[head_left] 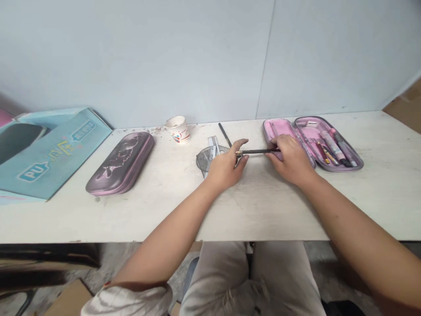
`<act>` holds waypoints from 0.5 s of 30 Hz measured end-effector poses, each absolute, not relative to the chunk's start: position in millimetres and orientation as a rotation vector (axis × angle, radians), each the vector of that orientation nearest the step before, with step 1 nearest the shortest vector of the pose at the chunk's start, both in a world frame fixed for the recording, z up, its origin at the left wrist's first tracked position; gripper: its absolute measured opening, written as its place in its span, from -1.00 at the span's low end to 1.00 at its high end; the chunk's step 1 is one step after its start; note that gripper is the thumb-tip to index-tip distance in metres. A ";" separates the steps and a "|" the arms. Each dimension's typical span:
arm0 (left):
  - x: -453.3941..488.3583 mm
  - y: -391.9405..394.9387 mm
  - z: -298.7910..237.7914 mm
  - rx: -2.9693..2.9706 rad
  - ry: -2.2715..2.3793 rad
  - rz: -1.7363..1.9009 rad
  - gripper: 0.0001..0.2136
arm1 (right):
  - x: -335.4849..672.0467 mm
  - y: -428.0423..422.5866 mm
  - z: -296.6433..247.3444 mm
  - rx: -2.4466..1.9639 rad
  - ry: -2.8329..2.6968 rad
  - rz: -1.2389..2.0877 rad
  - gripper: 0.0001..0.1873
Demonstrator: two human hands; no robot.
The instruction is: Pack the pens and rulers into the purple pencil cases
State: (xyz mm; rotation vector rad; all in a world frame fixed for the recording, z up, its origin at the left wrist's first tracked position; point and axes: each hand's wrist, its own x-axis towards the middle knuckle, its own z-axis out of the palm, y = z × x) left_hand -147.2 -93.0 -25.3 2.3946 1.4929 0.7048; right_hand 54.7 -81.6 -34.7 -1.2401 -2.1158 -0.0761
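A dark pencil (258, 151) lies level between my two hands. My right hand (291, 160) pinches its right end between thumb and fingers, just in front of the open pencil case. Around the pencil's light-tipped left end, my left hand (226, 166) has thumb and index finger spread apart; whether the other fingers touch it is hidden. Under and behind that hand are a dark translucent protractor-like piece (204, 160) and a clear ruler (213, 142), both partly covered. Another dark pencil (224, 134) lies slanted on the table just beyond.
The open pink-lined pencil case (360, 163) holds several pens and a small sharpener. A closed dark pencil case (120, 162) lies left on the white table (158, 219). A paper cup (178, 129) stands near the wall. At far left is a blue folded box (55, 153).
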 end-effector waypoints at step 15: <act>-160.6 -85.4 -25.5 2.304 1.498 0.937 -0.89 | 65.3 -77.3 -34.4 -1.243 -2.062 -0.197 -0.79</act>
